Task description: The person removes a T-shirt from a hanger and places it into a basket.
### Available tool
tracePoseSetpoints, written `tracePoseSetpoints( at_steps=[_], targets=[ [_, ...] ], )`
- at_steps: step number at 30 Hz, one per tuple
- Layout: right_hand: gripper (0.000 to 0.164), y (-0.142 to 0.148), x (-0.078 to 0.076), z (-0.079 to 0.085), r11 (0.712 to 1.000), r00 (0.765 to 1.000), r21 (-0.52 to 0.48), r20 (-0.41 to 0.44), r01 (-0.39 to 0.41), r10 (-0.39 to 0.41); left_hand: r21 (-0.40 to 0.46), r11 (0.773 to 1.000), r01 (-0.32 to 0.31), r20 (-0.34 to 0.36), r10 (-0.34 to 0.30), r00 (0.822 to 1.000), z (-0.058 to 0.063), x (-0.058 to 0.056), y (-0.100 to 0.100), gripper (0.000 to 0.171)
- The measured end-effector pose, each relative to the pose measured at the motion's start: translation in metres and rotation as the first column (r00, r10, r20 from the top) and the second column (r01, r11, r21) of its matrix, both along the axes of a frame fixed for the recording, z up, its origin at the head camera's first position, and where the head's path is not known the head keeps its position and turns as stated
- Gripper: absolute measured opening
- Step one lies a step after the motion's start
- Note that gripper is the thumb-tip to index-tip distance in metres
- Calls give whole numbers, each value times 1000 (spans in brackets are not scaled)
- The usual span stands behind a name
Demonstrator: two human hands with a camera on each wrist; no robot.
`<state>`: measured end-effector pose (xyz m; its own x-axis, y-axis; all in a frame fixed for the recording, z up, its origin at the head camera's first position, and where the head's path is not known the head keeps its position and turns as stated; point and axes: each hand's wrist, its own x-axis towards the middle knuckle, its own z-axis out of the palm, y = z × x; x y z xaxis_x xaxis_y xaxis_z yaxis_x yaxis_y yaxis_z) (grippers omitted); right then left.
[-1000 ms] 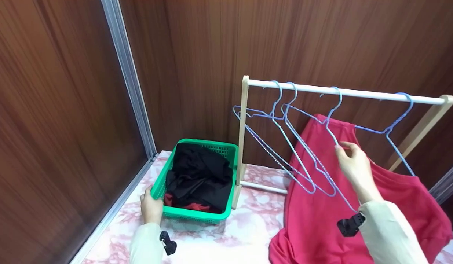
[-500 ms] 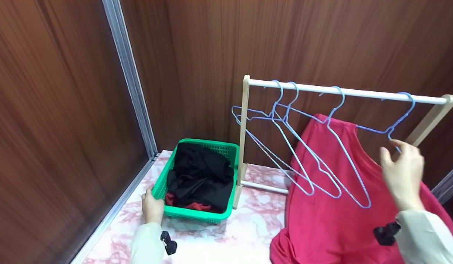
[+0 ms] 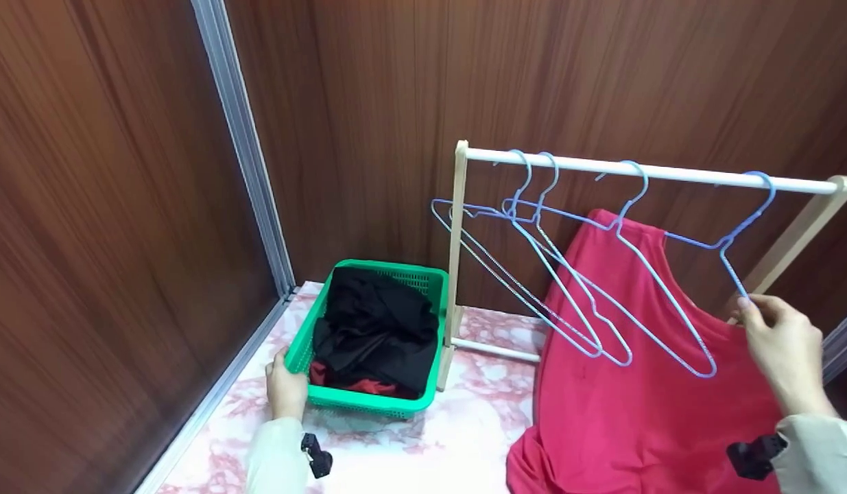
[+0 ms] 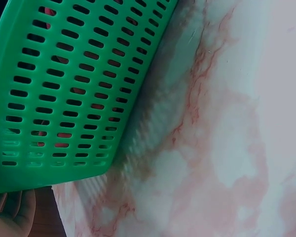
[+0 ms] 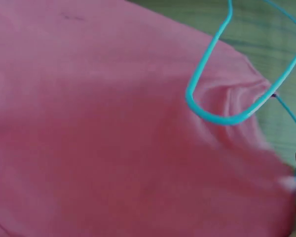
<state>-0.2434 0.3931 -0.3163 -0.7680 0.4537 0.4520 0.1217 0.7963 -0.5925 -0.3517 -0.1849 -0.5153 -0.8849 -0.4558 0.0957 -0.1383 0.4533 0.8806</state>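
At the left, my left hand (image 3: 286,387) grips the near left corner of a green perforated basket (image 3: 411,406) holding black cloth (image 3: 378,329) and a bit of red cloth (image 3: 368,386). In the left wrist view, fingers (image 4: 23,210) curl at the basket's rim. My right hand (image 3: 786,346) pinches the right shoulder wire of the rightmost blue hanger (image 3: 747,224), thumb in front of the wire. A red garment (image 3: 622,391) hangs from this hanger, its far shoulder on the left arm; its near side lies partly behind the hand.
A rack with a white rail (image 3: 697,175) and wooden posts (image 3: 456,261) stands beside the basket. Three bare blue hangers (image 3: 660,271) hang left of the held one, overlapping the garment in view. Wood-grain panels (image 3: 368,137) close off the back and left; the floor (image 3: 457,418) is marble-patterned.
My right hand has let go of the third hanger and moved right to the rightmost one, taking hold of its wire. The bare hangers have swung a little. My left hand has stayed on the basket.
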Motion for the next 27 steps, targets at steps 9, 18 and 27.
tracePoseSetpoints(
  at_steps=[9,18,27],
  targets=[
    [37,-10,1,-3,989,999,-142,-19,-29,26,21,1000,3,-13,-3,1000,-1,-1,-1,61],
    [24,-20,-3,1,960,999,-279,-36,-17,8,12,1000,-17,-50,18,999,-11,-6,-5,61],
    [34,-28,-6,-5,968,998,-249,-41,33,-45,-4,1000,3,-14,-3,1000,-2,0,-1,59]
  ],
)
